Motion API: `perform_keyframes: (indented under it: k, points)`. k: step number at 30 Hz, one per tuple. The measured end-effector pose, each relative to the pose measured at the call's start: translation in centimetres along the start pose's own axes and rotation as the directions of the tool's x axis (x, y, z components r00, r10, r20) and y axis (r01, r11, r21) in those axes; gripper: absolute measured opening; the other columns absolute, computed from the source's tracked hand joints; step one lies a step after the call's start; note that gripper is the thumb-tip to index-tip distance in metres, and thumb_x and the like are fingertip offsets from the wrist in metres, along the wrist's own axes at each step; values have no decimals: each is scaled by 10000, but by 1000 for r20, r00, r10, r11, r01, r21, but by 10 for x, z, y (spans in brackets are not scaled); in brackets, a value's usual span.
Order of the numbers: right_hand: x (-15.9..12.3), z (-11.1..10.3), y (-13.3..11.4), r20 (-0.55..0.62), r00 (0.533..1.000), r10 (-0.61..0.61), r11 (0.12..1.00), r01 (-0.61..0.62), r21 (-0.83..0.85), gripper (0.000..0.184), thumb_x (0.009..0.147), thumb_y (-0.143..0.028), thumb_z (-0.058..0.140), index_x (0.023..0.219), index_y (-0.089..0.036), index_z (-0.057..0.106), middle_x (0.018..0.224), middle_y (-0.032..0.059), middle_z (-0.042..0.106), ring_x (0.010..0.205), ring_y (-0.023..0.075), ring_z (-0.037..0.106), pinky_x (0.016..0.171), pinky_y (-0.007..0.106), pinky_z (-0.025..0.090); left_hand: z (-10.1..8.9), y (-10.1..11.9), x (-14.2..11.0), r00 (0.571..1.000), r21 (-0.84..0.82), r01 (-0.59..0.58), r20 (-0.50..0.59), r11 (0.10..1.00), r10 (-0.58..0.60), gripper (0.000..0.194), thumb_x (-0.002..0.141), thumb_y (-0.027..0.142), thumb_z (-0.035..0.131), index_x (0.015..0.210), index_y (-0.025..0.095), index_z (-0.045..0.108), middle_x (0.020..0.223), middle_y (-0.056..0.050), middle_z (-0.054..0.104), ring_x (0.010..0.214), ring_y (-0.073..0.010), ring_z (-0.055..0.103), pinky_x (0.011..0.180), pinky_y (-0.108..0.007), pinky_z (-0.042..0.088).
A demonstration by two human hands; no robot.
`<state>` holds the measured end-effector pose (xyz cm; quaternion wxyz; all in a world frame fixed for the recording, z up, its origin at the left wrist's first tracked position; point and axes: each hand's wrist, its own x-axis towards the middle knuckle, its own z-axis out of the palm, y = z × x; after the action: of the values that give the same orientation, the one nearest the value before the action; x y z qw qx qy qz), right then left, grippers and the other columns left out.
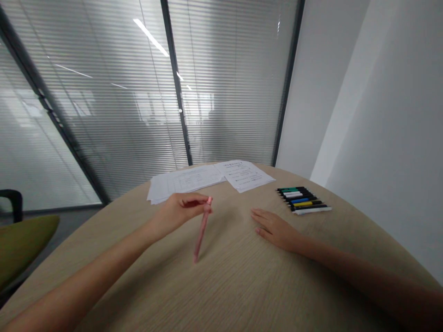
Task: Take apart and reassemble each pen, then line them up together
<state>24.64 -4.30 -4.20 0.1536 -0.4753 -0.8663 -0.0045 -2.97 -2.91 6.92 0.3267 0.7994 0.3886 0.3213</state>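
Note:
A slim pink pen (201, 236) is pinched near its upper end by my left hand (185, 206). It hangs at a steep tilt over the middle of the table, its lower end pointing toward me; whether that end touches the wood I cannot tell. My right hand (275, 228) lies flat on the tabletop, palm down, fingers stretched toward the left and holding nothing. Just beyond it, to the right, several pens (302, 200) lie side by side in a row, with green, white, blue, yellow and black parts.
Printed sheets of paper (190, 180) lie spread at the far side of the round wooden table (221, 295), a further sheet (245, 176) overlapping them. A green chair (26, 246) stands at the left. Glass panels with blinds (228, 92) and a white wall (391, 120) rise behind.

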Motion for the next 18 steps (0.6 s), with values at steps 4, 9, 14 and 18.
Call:
perform_keyframes:
  k: [4, 9, 14, 18]
  points:
    - [0, 3, 2, -14, 1000, -9, 1000, 9, 5, 456, 834, -323, 350, 1210, -79, 437, 1282, 142, 399, 1186, 212, 347, 990, 385, 276, 5, 13, -5, 994, -409, 62, -59, 910, -94, 145, 692, 257, 605, 810, 173, 619, 767, 0, 657, 750, -147, 607, 791, -293, 432]
    - [0, 3, 3, -25, 1000, 7, 1000, -6, 21, 454, 834, -328, 355, 1224, -106, 424, 1286, 127, 398, 1189, 206, 343, 985, 383, 288, 14, 22, -8, 997, -730, 49, 1, 681, -71, 109, 779, 230, 518, 869, 174, 541, 804, -16, 628, 772, -148, 601, 803, -333, 439]
    - [-2, 4, 4, -34, 999, -29, 1000, 29, 9, 430, 841, -310, 338, 1195, -96, 459, 1274, 137, 410, 1183, 211, 353, 984, 391, 285, 8, 31, -9, 987, -849, 39, -50, 526, -153, 111, 818, 162, 390, 797, 169, 498, 529, 54, 434, 447, -49, 452, 544, -191, 461]
    - [-3, 9, 9, -66, 997, -32, 999, 34, 32, 420, 839, -315, 354, 1208, -137, 447, 1271, 117, 421, 1176, 200, 364, 978, 386, 294, 0, 30, -8, 977, -883, 92, -9, 461, -212, 205, 782, 208, 356, 633, 140, 479, 451, 64, 255, 328, -39, 266, 298, -115, 243]
